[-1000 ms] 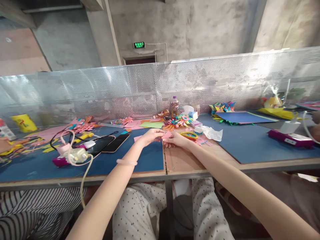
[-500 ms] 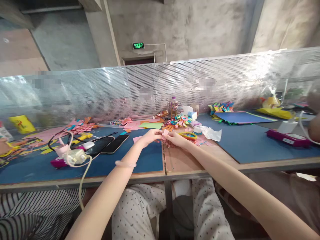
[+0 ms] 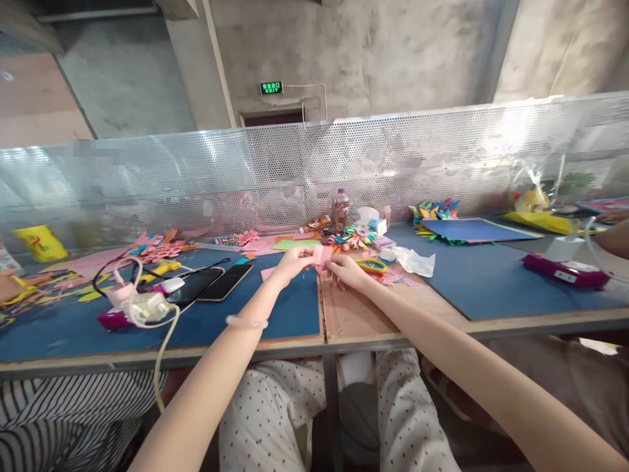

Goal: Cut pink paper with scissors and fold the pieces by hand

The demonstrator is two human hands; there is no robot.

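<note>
The left hand (image 3: 293, 263) pinches the pink paper (image 3: 322, 254) at its left side, and the right hand (image 3: 348, 272) grips its lower right edge, probably because so small a piece needs two supports. The paper is between both hands, over the desk (image 3: 354, 314). A phone (image 3: 226, 283) lies left of the left hand, perhaps to leave working space.

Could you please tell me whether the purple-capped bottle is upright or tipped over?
The bottle is upright: its purple cap is at the top, and its sides run nearly vertical.
</note>
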